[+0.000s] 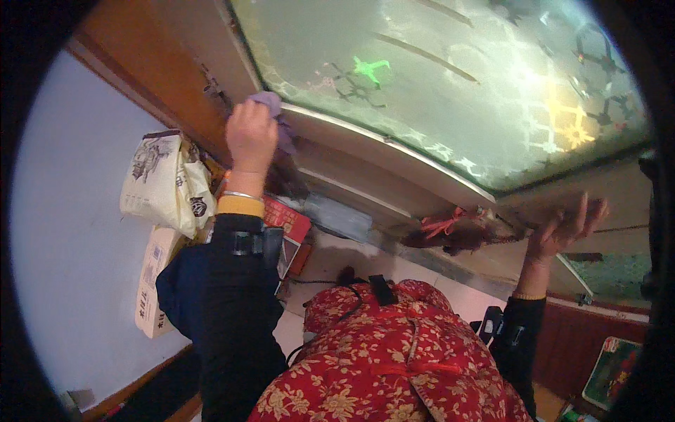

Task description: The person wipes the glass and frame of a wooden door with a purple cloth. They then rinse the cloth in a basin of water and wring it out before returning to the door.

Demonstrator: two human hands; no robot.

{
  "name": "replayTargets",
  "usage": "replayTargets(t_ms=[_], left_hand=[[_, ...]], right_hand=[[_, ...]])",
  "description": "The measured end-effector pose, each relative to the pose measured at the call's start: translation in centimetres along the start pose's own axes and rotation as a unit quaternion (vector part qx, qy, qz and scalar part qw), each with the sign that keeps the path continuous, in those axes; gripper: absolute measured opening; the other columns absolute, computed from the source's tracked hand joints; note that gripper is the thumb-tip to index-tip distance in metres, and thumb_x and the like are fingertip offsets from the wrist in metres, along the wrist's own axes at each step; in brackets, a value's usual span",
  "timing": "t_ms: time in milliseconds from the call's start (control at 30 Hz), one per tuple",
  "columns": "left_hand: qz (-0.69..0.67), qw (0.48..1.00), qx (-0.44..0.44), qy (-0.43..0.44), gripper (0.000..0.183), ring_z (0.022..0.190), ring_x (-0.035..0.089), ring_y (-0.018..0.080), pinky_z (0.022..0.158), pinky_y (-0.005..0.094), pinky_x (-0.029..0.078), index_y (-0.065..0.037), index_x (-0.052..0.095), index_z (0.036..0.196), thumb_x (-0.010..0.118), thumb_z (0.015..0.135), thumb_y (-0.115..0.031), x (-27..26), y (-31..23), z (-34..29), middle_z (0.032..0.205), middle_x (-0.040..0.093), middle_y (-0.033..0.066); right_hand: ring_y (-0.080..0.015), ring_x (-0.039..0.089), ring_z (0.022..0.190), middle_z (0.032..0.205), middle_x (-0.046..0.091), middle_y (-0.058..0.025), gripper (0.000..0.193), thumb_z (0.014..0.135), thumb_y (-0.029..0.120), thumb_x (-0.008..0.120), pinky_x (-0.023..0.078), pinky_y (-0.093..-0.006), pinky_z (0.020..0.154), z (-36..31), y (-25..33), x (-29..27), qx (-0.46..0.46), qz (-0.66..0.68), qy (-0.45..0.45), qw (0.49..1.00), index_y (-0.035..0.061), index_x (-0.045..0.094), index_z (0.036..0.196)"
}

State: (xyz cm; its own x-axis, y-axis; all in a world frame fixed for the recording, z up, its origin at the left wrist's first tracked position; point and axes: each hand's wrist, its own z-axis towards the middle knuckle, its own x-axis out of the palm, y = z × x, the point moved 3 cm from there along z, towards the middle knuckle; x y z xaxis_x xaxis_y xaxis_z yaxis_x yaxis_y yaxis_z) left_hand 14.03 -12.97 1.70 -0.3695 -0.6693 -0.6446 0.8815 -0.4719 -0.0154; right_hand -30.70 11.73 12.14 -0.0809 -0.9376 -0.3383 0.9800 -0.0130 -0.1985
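Observation:
My left hand [251,137] is closed on a crumpled purple cloth [267,103]. It presses the cloth against the frame at the lower left corner of a patterned glass pane [422,91]. Part of the cloth hangs out past my fingers on the right. My right hand [568,224] is raised on the right side, its fingers spread with nothing in them. It is nearest the pale frame below the pane; whether it touches that frame I cannot tell. A dark bundle with a red ribbon [444,224] sits between my hands, below the pane's edge.
A printed cream bag [162,179] and a pale carton [153,288] stand by the blue-white wall [70,211] at left. Beside my left forearm is a red printed box [287,224]. A green-framed tray-like panel [612,373] lies at the lower right.

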Motion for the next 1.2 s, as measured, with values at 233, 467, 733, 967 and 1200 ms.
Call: replayTargets(t_ms=[233, 467, 733, 967, 1200], left_hand=[[0.095, 0.995, -0.025, 0.002, 0.016, 0.084, 0.057, 0.0291, 0.069, 0.0428, 0.048, -0.01, 0.058, 0.081, 0.069, 0.07, -0.012, -0.2, -0.9, -0.3, 0.088, 0.057, 0.0069], [0.134, 0.99, -0.001, 0.047, 0.016, 0.083, 0.059, 0.029, 0.069, 0.0423, 0.049, -0.008, 0.055, 0.081, 0.068, 0.072, -0.012, -0.4, -1.6, 0.7, 0.087, 0.057, 0.0075], [0.181, 0.977, 0.029, 0.108, 0.01, 0.078, 0.062, 0.0304, 0.065, 0.0421, 0.052, -0.009, 0.057, 0.081, 0.065, 0.076, -0.011, -0.7, -2.1, 2.8, 0.082, 0.059, 0.0092], [0.223, 0.928, -0.015, 0.298, 0.013, 0.082, 0.067, 0.0327, 0.072, 0.0436, 0.054, -0.007, 0.065, 0.084, 0.059, 0.086, -0.018, -1.1, -1.8, 2.9, 0.086, 0.067, 0.012], [-0.541, 0.69, -0.476, 0.065, 0.017, 0.09, 0.067, 0.0311, 0.078, 0.0428, 0.053, -0.002, 0.067, 0.093, 0.056, 0.082, -0.009, -2.4, -3.7, -3.6, 0.096, 0.07, 0.0151]], right_hand=[[-0.0407, 0.028, 0.14, 0.15, 0.034, -0.0194, 0.044, 0.098, 0.028, 0.045, 0.02, -0.0554, 0.116, -0.1, -0.1, -0.1, 0.011, -0.017, -0.005, 1.0, 0.0097, 0.05, 0.138], [-0.0408, 0.031, 0.138, 0.147, 0.037, -0.0188, 0.046, 0.09, 0.022, 0.05, 0.022, -0.0567, 0.115, -0.2, -0.4, -0.3, 0.019, -0.01, -0.002, 1.0, 0.0134, 0.053, 0.135], [-0.0371, 0.033, 0.139, 0.149, 0.04, -0.0129, 0.052, 0.084, 0.027, 0.053, 0.023, -0.0531, 0.114, -0.3, -0.9, -0.6, 0.037, -0.008, 0.019, 0.999, 0.0235, 0.056, 0.136], [-0.0307, 0.028, 0.144, 0.154, 0.037, -0.0075, 0.062, 0.078, 0.032, 0.06, 0.014, -0.0455, 0.119, -1.0, -1.2, -0.9, 0.055, -0.018, 0.062, 0.996, 0.0287, 0.051, 0.14], [-0.0331, 0.028, 0.144, 0.154, 0.035, -0.0123, 0.058, 0.082, 0.02, 0.053, 0.016, -0.0482, 0.118, -1.0, -0.8, -0.9, 0.055, -0.011, 0.059, 0.997, 0.0232, 0.051, 0.14]])
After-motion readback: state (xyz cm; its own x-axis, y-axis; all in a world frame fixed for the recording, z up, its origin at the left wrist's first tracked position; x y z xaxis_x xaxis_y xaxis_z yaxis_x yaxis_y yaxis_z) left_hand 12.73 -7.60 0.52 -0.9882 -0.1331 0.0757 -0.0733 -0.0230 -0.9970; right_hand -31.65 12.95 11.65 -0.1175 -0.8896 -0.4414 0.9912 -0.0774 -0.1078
